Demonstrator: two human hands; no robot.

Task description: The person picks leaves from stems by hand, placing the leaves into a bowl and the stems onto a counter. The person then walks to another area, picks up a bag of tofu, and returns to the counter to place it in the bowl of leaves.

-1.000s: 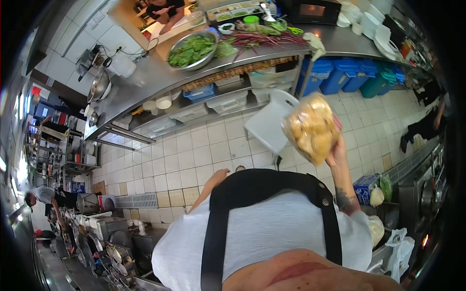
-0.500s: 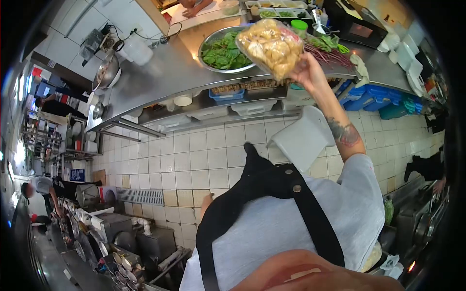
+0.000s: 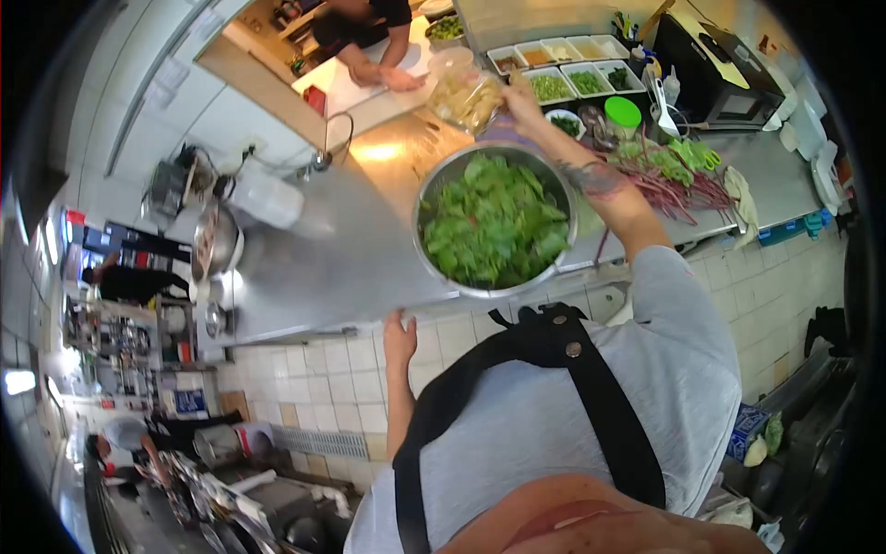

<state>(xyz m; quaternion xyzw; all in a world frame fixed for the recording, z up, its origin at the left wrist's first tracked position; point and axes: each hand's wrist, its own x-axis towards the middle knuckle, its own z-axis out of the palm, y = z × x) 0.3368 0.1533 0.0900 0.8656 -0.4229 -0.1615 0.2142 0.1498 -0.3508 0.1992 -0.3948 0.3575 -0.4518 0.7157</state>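
Note:
My right hand [image 3: 524, 103] grips the edge of a clear plastic bag of yellowish pieces [image 3: 464, 100], held out over the far part of the counter beside the pass-through. Near the bag, a co-worker's hand [image 3: 399, 79] reaches in from the other side. My left hand [image 3: 400, 334] hangs by the counter's front edge, holding nothing, its fingers partly spread. A large steel bowl [image 3: 427, 254] full of green leaves [image 3: 496, 222] sits on the counter between my arms.
Trays of chopped ingredients [image 3: 551, 87] stand at the back, with a green-lidded jar [image 3: 623, 113] in front. Purple stems [image 3: 657, 180] lie to the right, near a microwave [image 3: 724, 78]. At the left are a white container [image 3: 268, 200] and a steel bowl [image 3: 214, 242].
My right hand has carried the bag farther across the counter, toward the co-worker. My left hand has risen into fuller view. The camera is nearer the counter, and the leaf bowl appears larger.

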